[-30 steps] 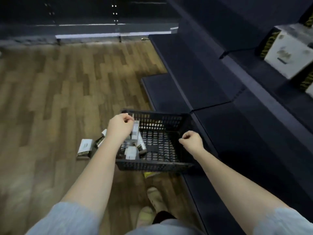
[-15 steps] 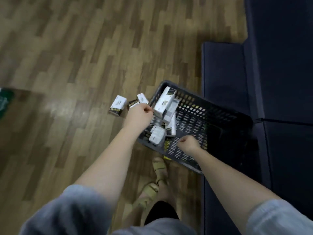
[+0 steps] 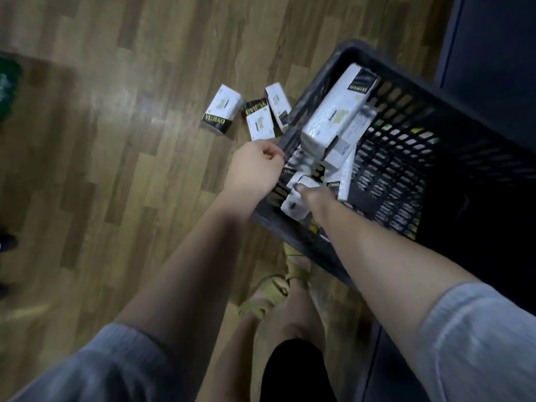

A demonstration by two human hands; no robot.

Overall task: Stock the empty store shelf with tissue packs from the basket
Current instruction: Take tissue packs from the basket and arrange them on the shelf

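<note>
A black plastic basket point(image 3: 412, 91) stands tilted on the wooden floor beside the dark shelf point(image 3: 493, 47). Several white tissue packs with black and yellow ends lie piled against its left wall, the largest point(image 3: 333, 117) on top. My left hand point(image 3: 255, 166) grips the basket's left rim with curled fingers. My right hand point(image 3: 314, 197) reaches down into the basket. Its thumb lies on a small pack point(image 3: 294, 206) and its fingers curl down around it, mostly hidden. Three more packs point(image 3: 222, 108) point(image 3: 259, 120) point(image 3: 278, 104) lie on the floor left of the basket.
My sandalled feet point(image 3: 275, 288) stand just below the basket. The shelf's low dark base point(image 3: 385, 369) runs along the right side. At the left edge are a green object point(image 3: 7, 82) and a dark shoe point(image 3: 5, 242).
My view has dropped from the shelves to the basket, which now looks larger and closer. My right hand moved from the basket's near rim inward onto a pack. My left hand stays on the rim.
</note>
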